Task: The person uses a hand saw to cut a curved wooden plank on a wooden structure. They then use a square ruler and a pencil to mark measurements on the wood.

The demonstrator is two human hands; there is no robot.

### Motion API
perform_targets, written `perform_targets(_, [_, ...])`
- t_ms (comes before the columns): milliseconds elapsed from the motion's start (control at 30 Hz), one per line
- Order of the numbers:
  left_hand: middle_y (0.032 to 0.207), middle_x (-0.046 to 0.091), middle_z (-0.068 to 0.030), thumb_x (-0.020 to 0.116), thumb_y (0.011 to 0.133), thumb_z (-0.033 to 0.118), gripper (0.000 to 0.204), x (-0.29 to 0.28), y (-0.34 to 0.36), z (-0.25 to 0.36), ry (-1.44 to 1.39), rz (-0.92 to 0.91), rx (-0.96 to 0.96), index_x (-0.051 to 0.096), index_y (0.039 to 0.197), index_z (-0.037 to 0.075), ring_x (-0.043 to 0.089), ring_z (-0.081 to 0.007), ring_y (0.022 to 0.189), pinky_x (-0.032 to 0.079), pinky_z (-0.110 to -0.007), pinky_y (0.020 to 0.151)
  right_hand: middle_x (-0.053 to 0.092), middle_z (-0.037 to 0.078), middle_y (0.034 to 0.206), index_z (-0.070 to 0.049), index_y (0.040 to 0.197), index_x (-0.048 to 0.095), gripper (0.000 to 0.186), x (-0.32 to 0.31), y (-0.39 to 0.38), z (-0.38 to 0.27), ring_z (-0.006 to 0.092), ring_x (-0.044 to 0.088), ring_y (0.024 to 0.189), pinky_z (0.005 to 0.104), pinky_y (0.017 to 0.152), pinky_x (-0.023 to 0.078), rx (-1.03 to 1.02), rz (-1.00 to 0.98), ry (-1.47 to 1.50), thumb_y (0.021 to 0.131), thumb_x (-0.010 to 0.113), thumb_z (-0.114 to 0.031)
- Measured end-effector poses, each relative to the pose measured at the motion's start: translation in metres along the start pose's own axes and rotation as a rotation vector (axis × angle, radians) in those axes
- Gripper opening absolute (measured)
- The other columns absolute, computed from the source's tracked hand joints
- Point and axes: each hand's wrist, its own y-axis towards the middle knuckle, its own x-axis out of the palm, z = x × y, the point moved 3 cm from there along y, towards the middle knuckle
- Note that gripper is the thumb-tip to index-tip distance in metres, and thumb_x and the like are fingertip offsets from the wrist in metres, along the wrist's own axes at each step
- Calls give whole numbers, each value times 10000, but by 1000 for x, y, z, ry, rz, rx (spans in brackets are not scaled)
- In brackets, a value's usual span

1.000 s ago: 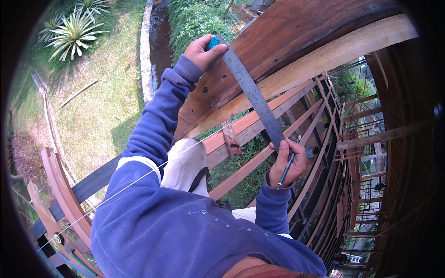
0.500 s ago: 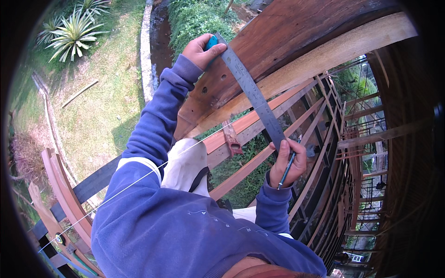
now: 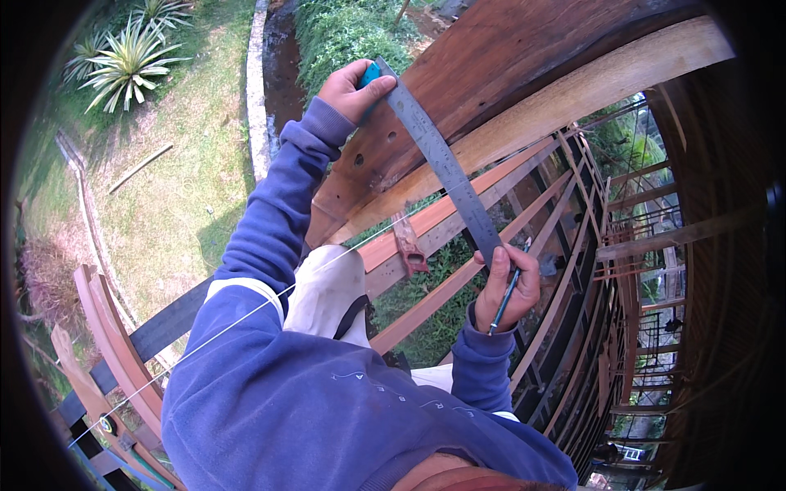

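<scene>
A long steel try square (image 3: 438, 155) with a teal handle (image 3: 371, 74) lies slantwise across the dark, wide timber beam (image 3: 491, 74) and its pale edge. My left hand (image 3: 348, 90) is closed around the teal handle at the far end, thumb pressed on the steel blade. At the blade's near end, my right hand (image 3: 514, 293) pinches the metal between thumb and fingers. That same hand also carries a slim dark pencil (image 3: 504, 303), which sticks out past the fingers. A taut white string (image 3: 327, 264) runs diagonally under the blade's line and past my left arm.
A handsaw with a red handle (image 3: 414, 262) rests against the reddish slats (image 3: 446, 214) below the beam. Roof framing (image 3: 573, 245) spreads to the right. Curved planks (image 3: 115, 344) stand at the left. Far below are grass (image 3: 180, 164) and a spiky plant (image 3: 131, 61).
The try square and my left hand have shifted very slightly to the left. Both hands keep their grip, and the right hand is almost still.
</scene>
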Motion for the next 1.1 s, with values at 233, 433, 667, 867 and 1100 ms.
perform_targets(233, [805,573,55,733,925,332,308,-1,0,0,15,13,-4,654,993,43,482,-47,751,432,-240,683,669,123,929,40,1026,601,101,3,3,-1,175,696,774,301,694,617,-3,5,-5,951,641,-15])
perform_targets(433, [811,581,53,734,922,337,314,0,0,-1,30,20,21,656,1005,45,491,-51,756,441,-249,696,675,150,951,51,1093,607,197,-7,7,-8,214,681,898,345,800,567,-97,12,-221,952,657,-78])
perform_targets(667, [854,588,55,708,947,318,287,3,0,-2,68,-15,-2,639,999,44,488,-35,801,428,-231,731,568,83,902,62,1122,607,219,-36,43,-61,149,562,751,286,724,493,-322,-39,100,965,595,-91])
perform_targets(867, [818,545,60,717,935,358,323,-2,-2,-2,125,-15,-3,633,975,48,463,-40,778,421,-239,715,633,128,890,34,966,616,139,4,86,-98,174,614,748,276,685,500,-425,-386,-225,847,686,15])
perform_targets(1100, [747,502,39,737,908,386,351,3,-1,-3,125,16,13,621,917,55,445,-65,713,416,-271,654,641,172,827,25,919,640,131,46,102,-112,312,649,706,354,648,522,-564,-680,-411,792,658,2])
